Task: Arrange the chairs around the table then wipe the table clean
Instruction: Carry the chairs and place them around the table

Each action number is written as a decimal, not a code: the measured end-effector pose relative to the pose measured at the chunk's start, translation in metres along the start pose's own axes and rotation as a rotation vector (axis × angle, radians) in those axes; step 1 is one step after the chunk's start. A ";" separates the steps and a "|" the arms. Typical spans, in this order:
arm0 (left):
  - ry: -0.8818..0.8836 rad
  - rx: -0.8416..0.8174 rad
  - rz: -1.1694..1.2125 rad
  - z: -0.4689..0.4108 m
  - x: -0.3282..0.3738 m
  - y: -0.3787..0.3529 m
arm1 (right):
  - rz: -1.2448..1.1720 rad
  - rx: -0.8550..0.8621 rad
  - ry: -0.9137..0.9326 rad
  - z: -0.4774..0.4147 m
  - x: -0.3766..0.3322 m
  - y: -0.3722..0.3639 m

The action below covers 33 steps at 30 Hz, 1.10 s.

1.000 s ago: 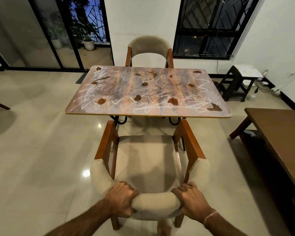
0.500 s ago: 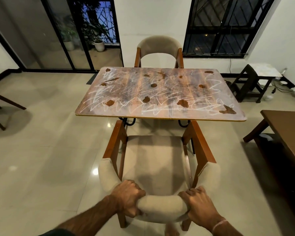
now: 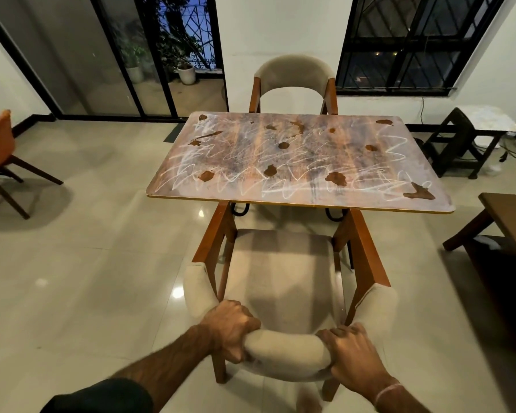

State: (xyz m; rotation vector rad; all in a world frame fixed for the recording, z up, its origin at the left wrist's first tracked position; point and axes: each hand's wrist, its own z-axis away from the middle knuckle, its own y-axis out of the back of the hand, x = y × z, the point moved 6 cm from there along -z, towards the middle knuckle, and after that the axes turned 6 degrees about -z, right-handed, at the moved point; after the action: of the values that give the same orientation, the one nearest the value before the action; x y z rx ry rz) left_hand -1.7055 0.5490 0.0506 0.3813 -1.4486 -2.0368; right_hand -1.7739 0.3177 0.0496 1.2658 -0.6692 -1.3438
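Your left hand (image 3: 231,327) and right hand (image 3: 352,350) have fingers curled round the padded back rail (image 3: 286,351) of the chair (image 3: 283,275), whose front sits just under the stained bench (image 3: 191,199). It is likely stiff, weighty wood under soft padding, so grip there firmly.

Glossy tile floor (image 3: 87,278), white walls (image 3: 280,31), barred window (image 3: 414,43), glass doors (image 3: 116,55).

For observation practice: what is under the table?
Black curved legs and the near chair's front show below the table edge; the table hides the rest and the far chair's seat.
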 end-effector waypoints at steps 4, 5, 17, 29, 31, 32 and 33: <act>0.012 0.019 0.004 0.001 -0.002 -0.003 | -0.011 0.052 0.027 0.001 0.003 -0.003; 0.025 0.004 0.016 0.001 -0.003 -0.005 | -0.016 0.065 0.041 0.002 0.001 -0.002; 1.100 0.440 0.517 0.037 -0.096 -0.011 | -0.457 0.160 -0.442 0.008 0.068 0.025; 1.457 0.378 1.014 0.038 -0.108 -0.034 | -0.837 0.314 -1.037 -0.010 0.103 0.022; 1.455 0.370 1.004 0.038 -0.106 -0.032 | -0.837 0.319 -1.027 -0.009 0.102 0.024; 1.456 0.369 1.003 0.039 -0.106 -0.032 | -0.833 0.317 -1.024 -0.010 0.101 0.024; 1.458 0.372 0.999 0.038 -0.105 -0.031 | -0.827 0.315 -1.024 -0.009 0.101 0.025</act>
State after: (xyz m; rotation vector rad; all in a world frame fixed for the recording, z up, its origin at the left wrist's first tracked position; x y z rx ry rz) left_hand -1.6541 0.6500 0.0247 0.8180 -0.7043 -0.3486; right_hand -1.7376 0.2202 0.0403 1.0599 -1.1348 -2.7247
